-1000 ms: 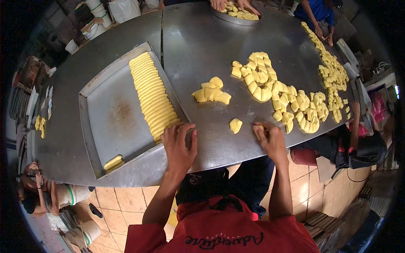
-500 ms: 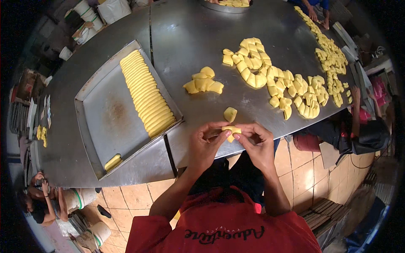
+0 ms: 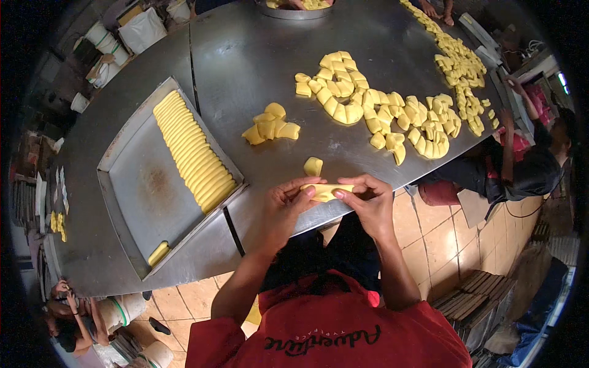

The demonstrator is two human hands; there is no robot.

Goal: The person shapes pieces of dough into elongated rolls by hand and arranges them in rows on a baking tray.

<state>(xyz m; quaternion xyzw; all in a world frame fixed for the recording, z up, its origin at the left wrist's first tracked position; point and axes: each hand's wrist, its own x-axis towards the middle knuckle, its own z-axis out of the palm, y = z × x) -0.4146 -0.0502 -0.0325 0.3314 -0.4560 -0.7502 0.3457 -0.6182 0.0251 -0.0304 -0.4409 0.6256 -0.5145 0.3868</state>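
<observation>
Between my hands, above the table's near edge, a piece of yellow dough (image 3: 325, 191) is stretched out sideways. My left hand (image 3: 288, 199) pinches its left end and my right hand (image 3: 368, 199) pinches the right end, thumbs on top. A single loose dough piece (image 3: 313, 166) lies on the steel just beyond my fingers. Farther off to the left sits a small heap of dough pieces (image 3: 270, 124). The metal tray (image 3: 144, 202) left of my hands holds a tight row of rolled dough sticks (image 3: 193, 150) along its right side, with a few more rolls (image 3: 159, 253) in its near corner.
Many cut dough pieces (image 3: 392, 116) spread over the steel table (image 3: 236, 67) to the right, with a larger strip of dough pieces (image 3: 460, 67) beyond. A round pan (image 3: 294, 12) stands at the far edge. Other people work at the right, far side and lower left.
The dough in my hands has been pulled from a short folded piece into a wider strip, and my hands have moved slightly apart. The whole view has shifted, with the table things appearing farther left.
</observation>
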